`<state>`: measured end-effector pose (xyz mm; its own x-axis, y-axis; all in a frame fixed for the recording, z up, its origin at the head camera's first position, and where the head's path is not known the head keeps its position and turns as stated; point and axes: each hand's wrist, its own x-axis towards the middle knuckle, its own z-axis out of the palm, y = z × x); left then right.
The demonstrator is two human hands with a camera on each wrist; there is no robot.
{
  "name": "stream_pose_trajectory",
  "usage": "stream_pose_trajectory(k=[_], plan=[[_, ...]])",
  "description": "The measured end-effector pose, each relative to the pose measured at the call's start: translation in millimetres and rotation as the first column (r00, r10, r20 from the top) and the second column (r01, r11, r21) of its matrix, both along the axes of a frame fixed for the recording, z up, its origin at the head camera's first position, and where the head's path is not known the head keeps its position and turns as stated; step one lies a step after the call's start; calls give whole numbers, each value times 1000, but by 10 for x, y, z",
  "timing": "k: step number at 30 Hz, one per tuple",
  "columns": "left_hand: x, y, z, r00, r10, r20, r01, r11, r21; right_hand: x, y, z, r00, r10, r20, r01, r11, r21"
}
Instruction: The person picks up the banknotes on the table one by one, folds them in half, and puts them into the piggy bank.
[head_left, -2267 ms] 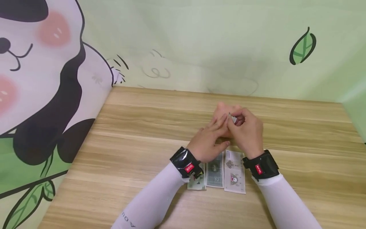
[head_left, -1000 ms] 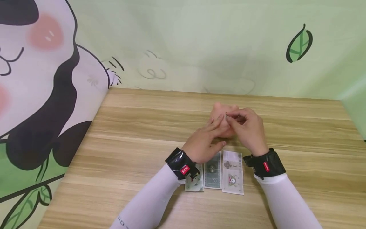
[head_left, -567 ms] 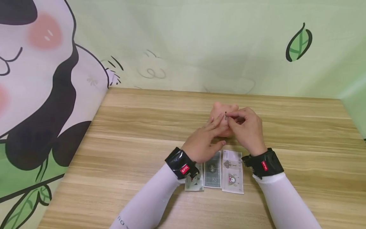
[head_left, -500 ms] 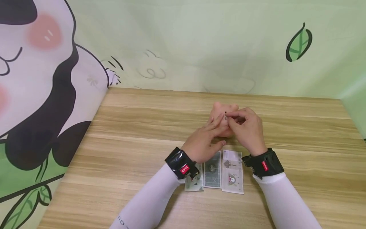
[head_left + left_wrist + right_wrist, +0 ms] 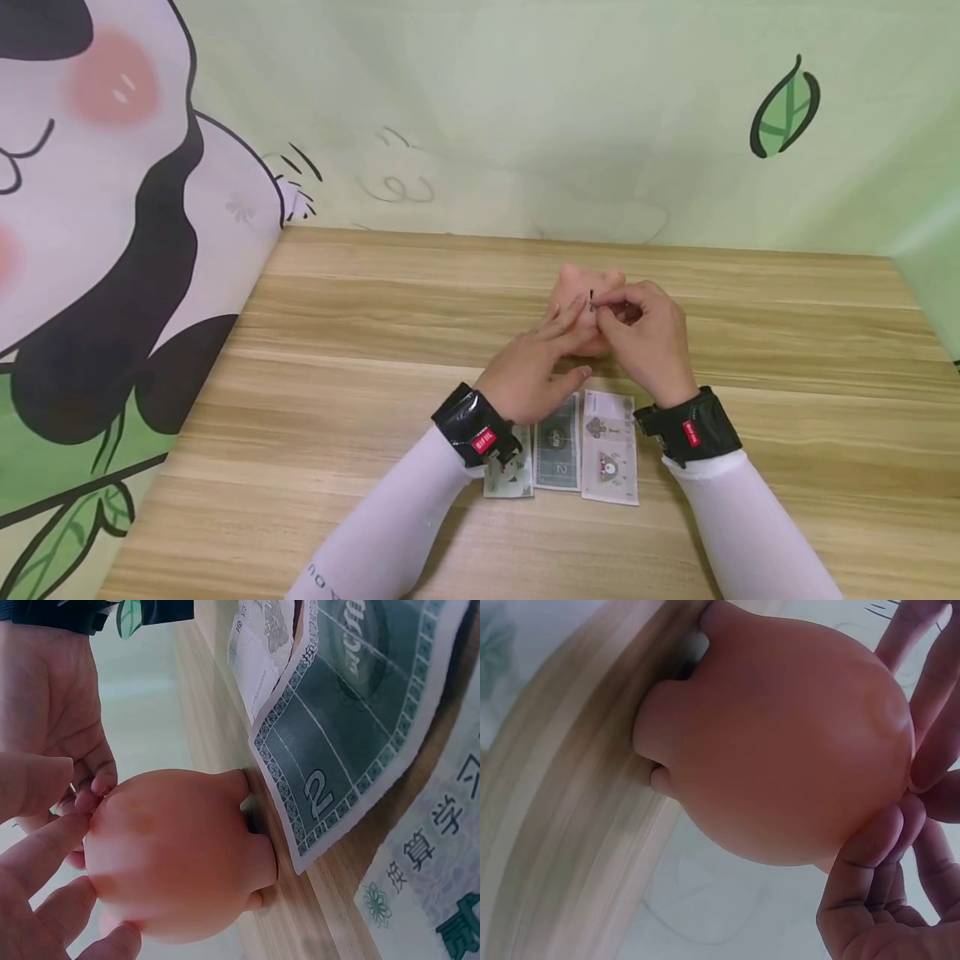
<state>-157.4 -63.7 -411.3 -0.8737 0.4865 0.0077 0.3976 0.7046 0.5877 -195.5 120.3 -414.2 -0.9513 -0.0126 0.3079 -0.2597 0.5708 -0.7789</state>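
A pink piggy bank (image 5: 576,283) stands on the wooden table, with a narrow dark slot (image 5: 592,294) in its top. My left hand (image 5: 528,375) lies across its near left side, fingers straight and pressing on it, as the left wrist view shows with the bank's round body (image 5: 180,855). At the slot, the thumb and forefinger of my right hand (image 5: 652,346) pinch the last visible bit of a folded banknote (image 5: 592,306); the rest is hidden. In the right wrist view the right fingertips (image 5: 874,832) meet at the bank's top, beside the left fingers.
Three play banknotes lie side by side nearer me: a green one (image 5: 512,485) partly under the left wrist, a dark grey-green "2" (image 5: 558,454) and a pale "1" (image 5: 610,450). A printed green wall cloth (image 5: 480,125) rises behind the table (image 5: 375,317).
The folded banknote, earlier sticking up from my right fingers, has gone down at the slot until little shows. The right fingertips shifted slightly, uncovering the dark slot. The left hand stays on the bank.
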Motion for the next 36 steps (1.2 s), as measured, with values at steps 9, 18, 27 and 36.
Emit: stream_pose_trajectory(k=[9,18,27,36], plan=[[-15,1,10,1000,-8,-6,8,1000,0,-13,9,-12,1000,27,10,-27,1000,5],[-17,0,3,1000,-3,3,3,1000,-9,-27,7,-25,999,40,17,-41,999,19],[-12,-7,-5,1000,-8,-2,8,1000,-3,-25,0,-26,999,47,-1,-47,999,8],[-23,-7,-24,1000,-2,-16,3,1000,19,6,-2,-15,999,45,18,-45,999,-1]])
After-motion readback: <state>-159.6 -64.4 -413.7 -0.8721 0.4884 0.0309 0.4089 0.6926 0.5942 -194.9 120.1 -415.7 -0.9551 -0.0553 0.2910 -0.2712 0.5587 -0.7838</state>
